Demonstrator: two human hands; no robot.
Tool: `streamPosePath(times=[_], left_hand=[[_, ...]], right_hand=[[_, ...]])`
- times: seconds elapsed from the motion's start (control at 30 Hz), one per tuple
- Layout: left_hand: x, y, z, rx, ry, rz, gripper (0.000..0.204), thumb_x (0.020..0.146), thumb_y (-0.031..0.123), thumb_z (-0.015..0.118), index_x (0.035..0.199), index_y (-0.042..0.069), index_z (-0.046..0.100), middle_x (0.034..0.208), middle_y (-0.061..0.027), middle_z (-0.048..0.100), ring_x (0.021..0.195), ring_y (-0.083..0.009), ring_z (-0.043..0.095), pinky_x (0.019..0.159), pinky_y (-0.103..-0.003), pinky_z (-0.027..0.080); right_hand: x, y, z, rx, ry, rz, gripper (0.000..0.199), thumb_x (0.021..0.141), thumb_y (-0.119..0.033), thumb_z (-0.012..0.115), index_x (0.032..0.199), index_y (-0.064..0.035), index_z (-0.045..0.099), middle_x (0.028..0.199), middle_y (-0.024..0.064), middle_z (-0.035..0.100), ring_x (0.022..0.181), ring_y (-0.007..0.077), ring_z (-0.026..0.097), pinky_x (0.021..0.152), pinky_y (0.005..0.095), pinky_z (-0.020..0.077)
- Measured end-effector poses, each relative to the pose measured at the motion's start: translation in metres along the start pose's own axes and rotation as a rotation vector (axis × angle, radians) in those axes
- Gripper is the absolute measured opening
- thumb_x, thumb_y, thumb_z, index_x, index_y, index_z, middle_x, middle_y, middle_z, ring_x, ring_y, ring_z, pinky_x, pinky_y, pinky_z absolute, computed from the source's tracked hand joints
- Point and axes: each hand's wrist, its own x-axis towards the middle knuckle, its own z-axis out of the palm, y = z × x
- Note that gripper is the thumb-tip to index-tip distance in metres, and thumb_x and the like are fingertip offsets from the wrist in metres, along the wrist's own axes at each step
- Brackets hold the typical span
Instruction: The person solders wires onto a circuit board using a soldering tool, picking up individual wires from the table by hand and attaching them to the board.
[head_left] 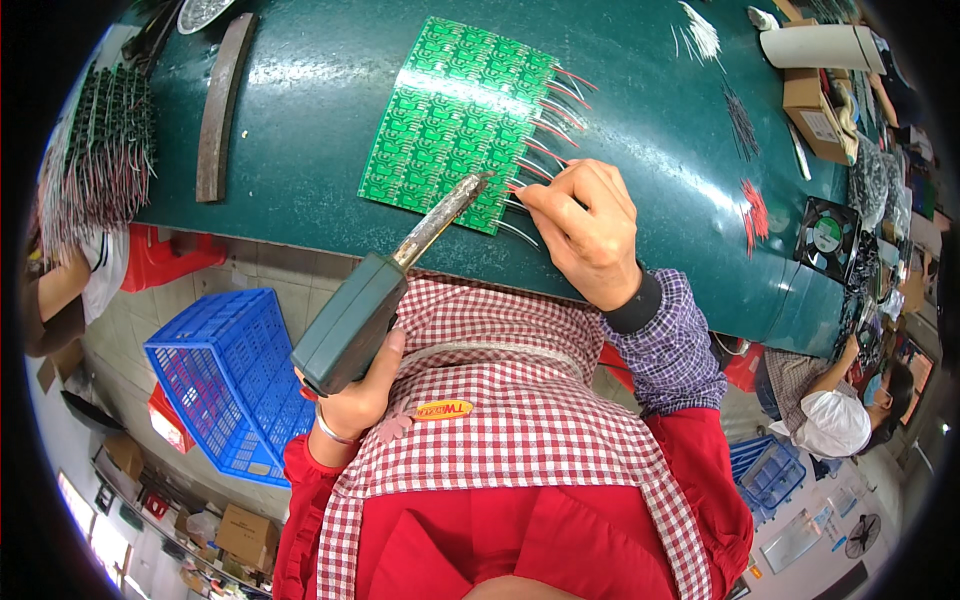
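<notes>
A green panel of printed circuit boards (450,120) lies on the dark green table. Red, white and black wires (565,125) stick out along its right edge. My left hand (362,395) is wrapped round the dark green handle of a soldering gun (345,320). The gun's worn metal barrel reaches up and right over the panel's lower part, its tip close to the right edge. There my right hand (590,225) pinches a thin red wire (515,186) at the panel's edge, just right of the tip. Whether tip and wire touch, I cannot tell.
A metal bar (225,105) lies left of the panel. Loose white wires (703,35), black wires (740,122) and red wires (755,213) lie rightward, near a black fan (828,238). Wired boards (105,140) are stacked far left. A blue crate (215,375) stands below the table; co-workers (835,415) sit nearby.
</notes>
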Motion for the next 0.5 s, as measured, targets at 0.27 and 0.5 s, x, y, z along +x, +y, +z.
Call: streamPosePath(times=[0.27,0.5], left_hand=[[0.008,0.007,-0.003,-0.090,0.103,-0.122,0.025,0.085,0.004,0.085,0.108,-0.002,0.078,0.099,-0.0104,0.080,0.081,-0.0181,0.075,0.074,-0.033,0.059],[0.112,0.015,-0.050,-0.115,0.664,0.291,0.025,0.086,0.008,0.087,0.106,-0.002,0.077,0.095,-0.0051,0.077,0.077,-0.0155,0.072,0.075,-0.030,0.057]], right_hand=[[0.003,-0.006,-0.006,0.012,-0.039,0.053,0.023,0.075,0.004,0.082,0.095,-0.0068,0.074,0.077,0.0046,0.055,0.071,0.0254,0.058,0.069,0.0391,0.0469],[0.004,-0.007,-0.005,0.027,-0.034,0.073,0.024,0.073,0.005,0.084,0.093,-0.0050,0.074,0.078,0.0059,0.055,0.071,0.0246,0.057,0.062,0.0378,0.0423]])
